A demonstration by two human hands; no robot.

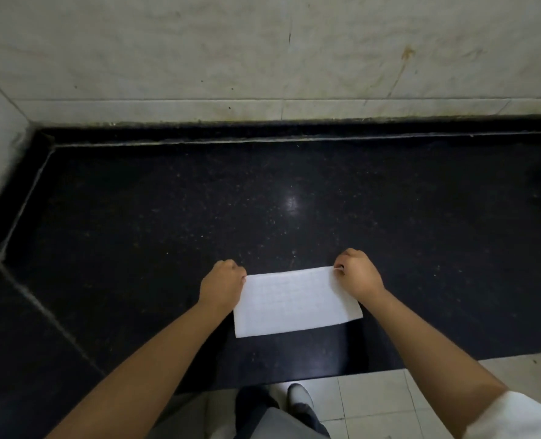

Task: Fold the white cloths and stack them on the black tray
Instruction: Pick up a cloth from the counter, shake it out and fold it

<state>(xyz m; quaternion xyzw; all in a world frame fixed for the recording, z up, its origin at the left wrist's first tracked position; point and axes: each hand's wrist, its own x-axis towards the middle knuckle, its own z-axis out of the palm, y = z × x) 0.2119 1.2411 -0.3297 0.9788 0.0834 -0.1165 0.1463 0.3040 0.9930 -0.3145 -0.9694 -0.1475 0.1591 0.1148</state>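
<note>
The white cloth [296,301] lies flat as a rectangle on the dark speckled table [168,217], near the front edge and right in front of the person. Both hands have it by the far corners: the left hand [222,282] pinches the far left corner with the fingers curled in, and the right hand [359,274] pinches the far right corner the same way. The near edge rests on the table, free of any hold.

The cloth looks thin, soft and very light, with a fine waffle or grid texture. It will likely sag and fold wherever it is unsupported, so a corner hold like this one suits it; a hold in the middle would bunch it up. It is not fragile and should not slip from a pinch, though it may slide easily over the polished table. For the fold, the far corners would be brought to the near corners, and the edges need to line up.

Nothing lies on the table close to the cloth, so nothing blocks the fold. A pale stone wall [263,58] stands behind the table, well apart from the hands. Below the table edge are light floor tiles [376,397] and the person's shoe [299,396]. No black tray and no other cloths are in view, so where the folded cloth should go cannot be told from here.
</note>
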